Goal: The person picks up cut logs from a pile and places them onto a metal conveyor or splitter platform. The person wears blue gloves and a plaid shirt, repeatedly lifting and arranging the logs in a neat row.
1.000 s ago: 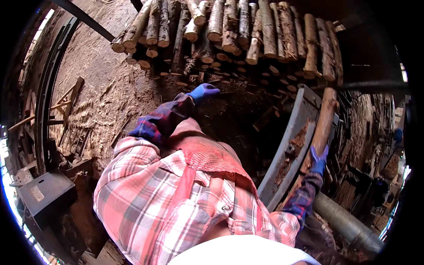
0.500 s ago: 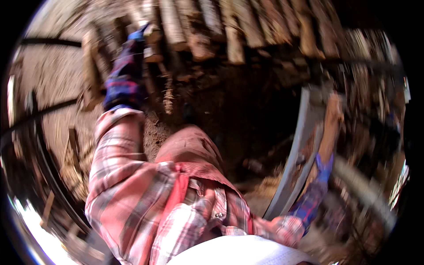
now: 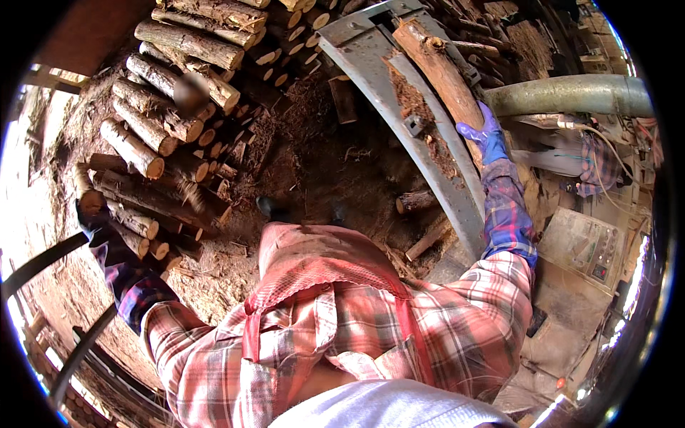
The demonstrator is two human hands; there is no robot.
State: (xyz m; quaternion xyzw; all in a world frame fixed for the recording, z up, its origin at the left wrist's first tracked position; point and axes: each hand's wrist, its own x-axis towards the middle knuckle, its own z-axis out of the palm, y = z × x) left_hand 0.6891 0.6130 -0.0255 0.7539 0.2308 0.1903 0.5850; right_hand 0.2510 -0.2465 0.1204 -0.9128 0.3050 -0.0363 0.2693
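My right hand [image 3: 486, 135], in a blue-purple glove, grips the lower part of a peeled, reddish-brown log [image 3: 439, 68]. Thumb and fingers press round its side. This log lies lengthwise along a curved grey metal chute [image 3: 364, 53] strewn with bark scraps. Far to the left, my left hand [image 3: 88, 214] is stretched out beside the cut end of a short brown log [image 3: 90, 200]. Its fingers are dark, blurred and partly hidden, so its hold on that log is unclear. Close by is a stack of barked logs [image 3: 189, 43].
A thick greenish pipe [image 3: 571, 96] runs across the right. Below it stands a control panel [image 3: 581, 246] with buttons. Another person's plaid sleeve [image 3: 594, 160] shows beyond the pipe. Black curved bars [image 3: 46, 260] cross the left edge. Loose logs [image 3: 417, 201] lie near the chute's foot.
My view has swung, bringing the chute nearer the middle and the log stack left. My left arm now reaches farther out to the side. My right hand stays on the log in the chute.
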